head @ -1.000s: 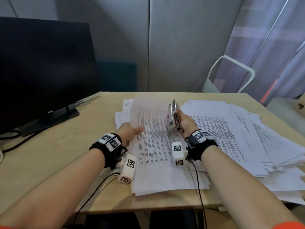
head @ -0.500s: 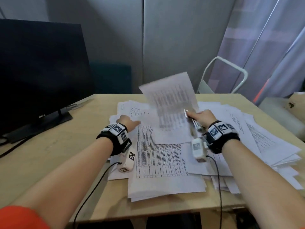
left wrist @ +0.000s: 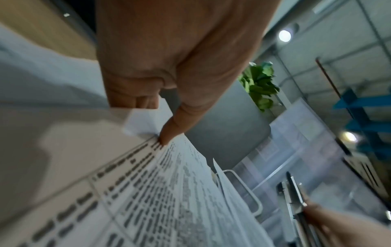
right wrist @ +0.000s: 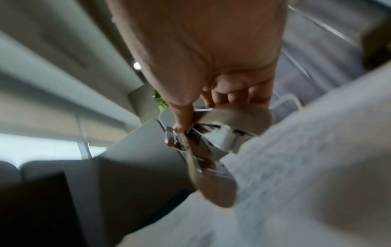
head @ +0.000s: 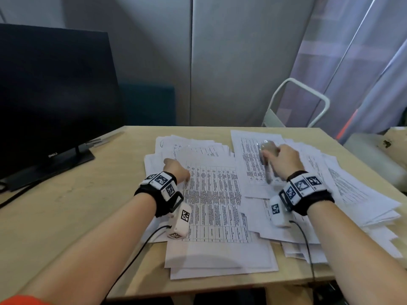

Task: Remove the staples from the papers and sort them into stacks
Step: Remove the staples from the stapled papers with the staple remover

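Papers cover the right half of the wooden desk (head: 92, 194) in two loose heaps. The left hand (head: 176, 170) rests on the left stack (head: 211, 205), thumb tip pressing a printed table sheet, fingers curled at its edge (perhaps tucked under it). The right hand (head: 283, 158) grips a metal staple remover (head: 267, 164), blurred, over the right stack (head: 352, 194). A dark monitor (head: 55, 95) stands far left.

Printed papers (head: 211, 194) lie in two loose, overlapping stacks.
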A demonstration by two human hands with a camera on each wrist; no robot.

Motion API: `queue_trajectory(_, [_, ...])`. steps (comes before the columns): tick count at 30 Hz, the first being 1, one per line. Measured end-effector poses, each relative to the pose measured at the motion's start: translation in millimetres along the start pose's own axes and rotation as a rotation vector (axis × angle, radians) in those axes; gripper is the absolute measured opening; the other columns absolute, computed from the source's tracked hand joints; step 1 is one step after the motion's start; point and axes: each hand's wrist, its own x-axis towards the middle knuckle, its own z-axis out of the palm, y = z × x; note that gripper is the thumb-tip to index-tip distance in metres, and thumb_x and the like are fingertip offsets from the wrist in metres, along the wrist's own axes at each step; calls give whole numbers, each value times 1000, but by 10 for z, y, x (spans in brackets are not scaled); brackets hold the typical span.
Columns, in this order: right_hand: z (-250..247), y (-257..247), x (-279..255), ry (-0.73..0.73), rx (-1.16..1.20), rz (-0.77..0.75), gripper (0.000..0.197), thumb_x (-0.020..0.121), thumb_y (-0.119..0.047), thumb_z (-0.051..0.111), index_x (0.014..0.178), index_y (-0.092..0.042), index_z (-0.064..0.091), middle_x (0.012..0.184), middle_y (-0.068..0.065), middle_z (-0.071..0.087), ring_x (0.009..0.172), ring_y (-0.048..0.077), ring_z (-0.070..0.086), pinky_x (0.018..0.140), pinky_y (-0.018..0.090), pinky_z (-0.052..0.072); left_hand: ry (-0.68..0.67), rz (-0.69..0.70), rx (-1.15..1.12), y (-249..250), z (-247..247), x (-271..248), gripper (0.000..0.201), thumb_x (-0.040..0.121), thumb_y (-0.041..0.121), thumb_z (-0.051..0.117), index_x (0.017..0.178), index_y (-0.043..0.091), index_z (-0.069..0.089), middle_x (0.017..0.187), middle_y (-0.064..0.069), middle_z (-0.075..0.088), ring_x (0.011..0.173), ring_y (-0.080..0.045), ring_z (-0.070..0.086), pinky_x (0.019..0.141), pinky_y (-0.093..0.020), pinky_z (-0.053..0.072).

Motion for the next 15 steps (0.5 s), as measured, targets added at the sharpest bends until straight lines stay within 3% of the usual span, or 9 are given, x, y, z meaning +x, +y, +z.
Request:
queue_trajectory(1, [67,-90,-39,-80,160,-6,38,95,-46,57,98,-8,56,87,8,61,65,25,60,54,29,47,-19,6,-59,-19,-9,-17,70,82,9,74,137,-8,33,131,-20,51,119,-36,53,92,-35,48])
queue_trajectory(3, [222,-245,-112,-225,406,29,39,95,-45,57,81,-9,57,72,6,59,49,20,51,44,25,38,-100,13,-186,-112,-76,-49,66,78,12,79,134,-2,46,128,-19,58,118,-36,57,97,-40,48])
queue_trajectory(6, [440,-392,-188,-283,603,-5,46,91,-49,61,70,-8,60,60,4,60,45,15,52,50,27,41,-91,67,-479,-284,-294,-93,44,76,9,80,117,2,64,109,-14,70,101,-28,67,94,-43,52])
queue_trajectory(9, [558,-473,-264,-354,665,-67,43,89,-50,61,77,-9,65,69,2,67,63,14,61,66,30,49,-113,229,-665,-336,-572,-227,24,79,4,74,102,10,68,96,-7,74,91,-20,71,75,-31,58])
queue_trajectory(11, [626,-516,-313,-499,831,-61,41,87,-48,64,85,-7,66,74,5,71,64,18,65,60,29,52,-147,316,-773,-286,-731,-307,23,82,3,70,104,9,66,99,-7,73,92,-19,71,68,-24,58])
queue_trajectory(13, [695,-544,-354,-631,962,-36,54,76,-53,74,97,-4,65,78,8,70,62,20,65,56,30,52,-111,345,-930,-242,-792,-293,23,85,1,66,108,3,64,103,-13,71,91,-23,70,71,-29,60])
queue_trajectory(15, [725,-610,-423,-665,999,-48,56,76,-53,75,100,-3,64,78,10,67,58,20,62,53,29,49,9,277,-1025,-222,-782,-208,19,90,7,64,109,4,62,100,-14,71,85,-25,70,70,-36,60])
